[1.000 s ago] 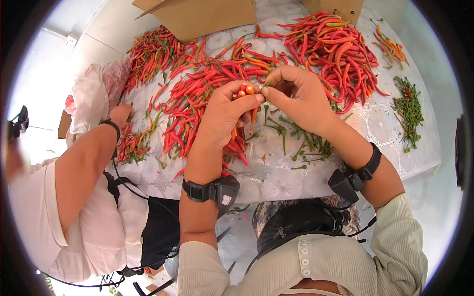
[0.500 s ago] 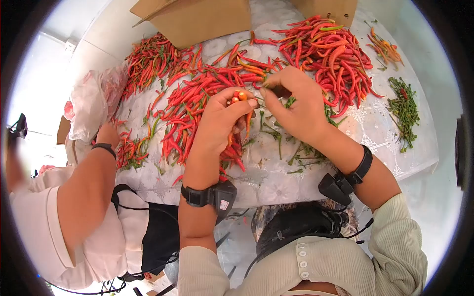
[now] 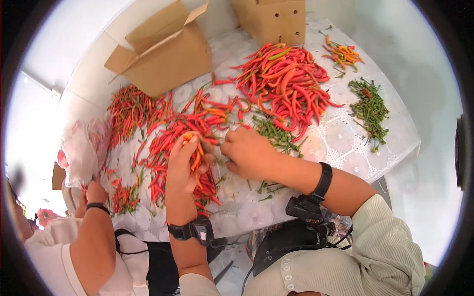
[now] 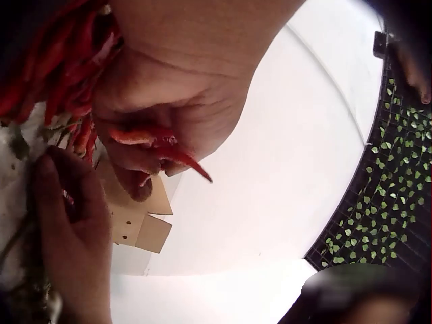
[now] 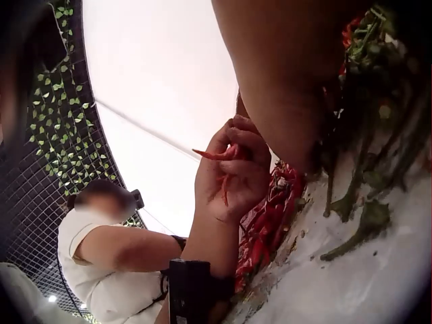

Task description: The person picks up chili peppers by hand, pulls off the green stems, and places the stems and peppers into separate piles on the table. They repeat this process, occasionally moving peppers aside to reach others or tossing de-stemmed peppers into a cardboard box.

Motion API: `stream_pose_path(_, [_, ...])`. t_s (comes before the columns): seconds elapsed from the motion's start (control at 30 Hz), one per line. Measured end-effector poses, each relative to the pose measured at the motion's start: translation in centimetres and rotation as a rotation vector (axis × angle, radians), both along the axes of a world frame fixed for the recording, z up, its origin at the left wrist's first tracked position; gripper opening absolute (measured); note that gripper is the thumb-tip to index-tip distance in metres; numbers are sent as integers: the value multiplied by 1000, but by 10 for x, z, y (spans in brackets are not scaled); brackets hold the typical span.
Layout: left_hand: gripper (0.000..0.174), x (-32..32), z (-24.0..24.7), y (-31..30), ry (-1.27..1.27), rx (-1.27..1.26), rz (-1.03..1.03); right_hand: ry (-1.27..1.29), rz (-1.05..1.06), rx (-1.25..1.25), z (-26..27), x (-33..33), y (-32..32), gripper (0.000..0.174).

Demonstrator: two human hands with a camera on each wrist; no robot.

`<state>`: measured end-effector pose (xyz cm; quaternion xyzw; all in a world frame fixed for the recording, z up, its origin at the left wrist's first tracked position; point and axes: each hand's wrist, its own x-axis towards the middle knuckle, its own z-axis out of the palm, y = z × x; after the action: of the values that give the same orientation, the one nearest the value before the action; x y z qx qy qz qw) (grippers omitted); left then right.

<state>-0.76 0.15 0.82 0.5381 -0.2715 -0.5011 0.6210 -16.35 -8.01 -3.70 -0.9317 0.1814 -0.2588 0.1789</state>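
Observation:
My left hand (image 3: 178,165) grips several red and orange chili peppers (image 3: 198,159), held above the chili pile. Their pointed tips, like this red chili pepper (image 4: 185,162), stick out past the curled fingers in the left wrist view. My right hand (image 3: 249,153) is just to the right of it, apart from the held peppers, with its fingers bent. I cannot tell whether a stem is between its fingertips. Below the left hand lies a pile of red chili peppers (image 3: 163,140). Green stems (image 3: 274,133) are strewn on the table beyond the right hand.
A large chili heap (image 3: 291,79), a small orange chili group (image 3: 343,54) and a green stem pile (image 3: 369,111) lie on the lace-covered table (image 3: 340,148). An open cardboard box (image 3: 170,64) and another box (image 3: 276,22) stand behind. Another person's arm (image 3: 94,232) works at left beside a plastic bag (image 3: 81,148).
The head view has turned, bringing more of the boxes into sight. My right hand has drawn away from the peppers in my left hand, which keeps its grip. The other person's hand has moved down.

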Motion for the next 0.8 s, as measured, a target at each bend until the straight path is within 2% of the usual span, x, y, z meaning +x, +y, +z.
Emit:
stream_pose_path(0.1, [15, 2, 2, -9, -74, 59, 34, -42, 10, -34, -6, 0, -1, 24])
stream_pose_path(0.2, [16, -15, 25, -20, -292, 68, 21, -63, 3, -48, -6, 0, -1, 20])
stream_pose_path(0.37, [18, -59, 76, -65, -775, 20, -211, -31, -12, -60, -10, 3, 1, 13])
stream_pose_path(0.47, [19, -64, 84, -120, -1244, -140, -339, 2, -19, -87, -12, 3, 4, 13])
stream_pose_path(0.5, [19, -69, 88, -140, -1309, -164, -356, 10, -28, -99, -13, 2, 5, 13])
stream_pose_path(0.67, [21, -87, 90, -229, -1624, -251, -416, -18, -27, -107, -16, 1, 5, 16])
stream_pose_path(0.77, [34, -81, 61, -277, -1494, -294, -514, 13, -14, -119, -7, -8, 3, 17])
stream_pose_path(0.8, [36, -84, 59, -279, -1524, -273, -540, 30, -20, -110, -7, -7, 3, 17])
